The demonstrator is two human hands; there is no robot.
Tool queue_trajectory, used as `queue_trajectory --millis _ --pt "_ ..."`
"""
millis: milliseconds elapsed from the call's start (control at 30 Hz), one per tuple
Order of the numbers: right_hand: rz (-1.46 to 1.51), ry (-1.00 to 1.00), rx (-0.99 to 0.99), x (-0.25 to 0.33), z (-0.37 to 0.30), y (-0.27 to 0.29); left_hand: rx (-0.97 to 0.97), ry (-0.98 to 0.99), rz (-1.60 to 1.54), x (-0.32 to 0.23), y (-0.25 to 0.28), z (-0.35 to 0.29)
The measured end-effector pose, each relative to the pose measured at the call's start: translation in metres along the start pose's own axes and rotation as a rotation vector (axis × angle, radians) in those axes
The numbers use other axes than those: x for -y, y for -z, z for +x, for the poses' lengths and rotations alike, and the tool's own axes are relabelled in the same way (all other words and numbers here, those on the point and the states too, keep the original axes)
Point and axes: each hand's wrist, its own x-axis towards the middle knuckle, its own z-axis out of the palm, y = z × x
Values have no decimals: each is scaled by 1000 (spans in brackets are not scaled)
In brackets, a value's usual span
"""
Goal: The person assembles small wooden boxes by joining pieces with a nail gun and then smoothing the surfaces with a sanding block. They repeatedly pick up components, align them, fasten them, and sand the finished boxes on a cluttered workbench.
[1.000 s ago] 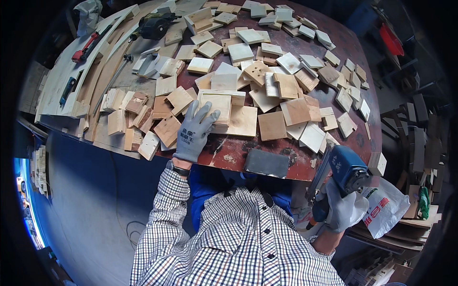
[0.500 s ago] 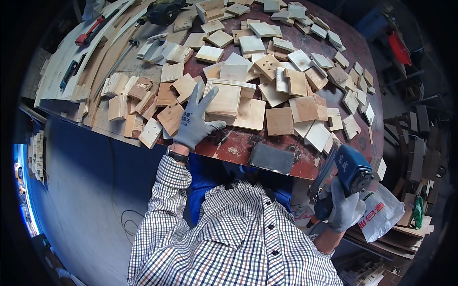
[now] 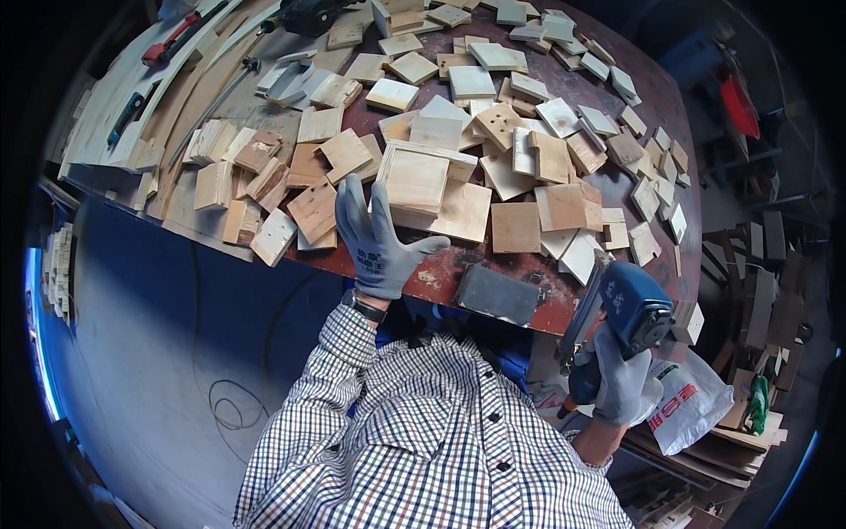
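Observation:
My left hand, in a grey glove, is spread open at the near edge of the reddish table, its fingertips close to a small open wooden box and some plywood squares. It holds nothing. My right hand, also gloved, grips a blue power nailer off the table's right corner, its nose pointing up toward the table edge. Both arms wear a checked shirt.
Several plywood squares and offcuts cover the table. A dark grey block lies at the near edge. Long boards and hand tools lie at the far left. A white plastic bag and scrap wood sit at the right. Blue-grey floor with a cable is below.
My left hand has shifted right from the pile of squares toward the small box. The right hand with the nailer has risen a little closer to the table edge.

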Motion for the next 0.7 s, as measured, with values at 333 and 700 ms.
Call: queue_trajectory --millis 333,700 --pt "47 58 39 -6 -4 5 -119 262 11 -23 -52 -2" --pt "44 39 -33 -18 -11 20 -185 161 77 -26 -53 4"
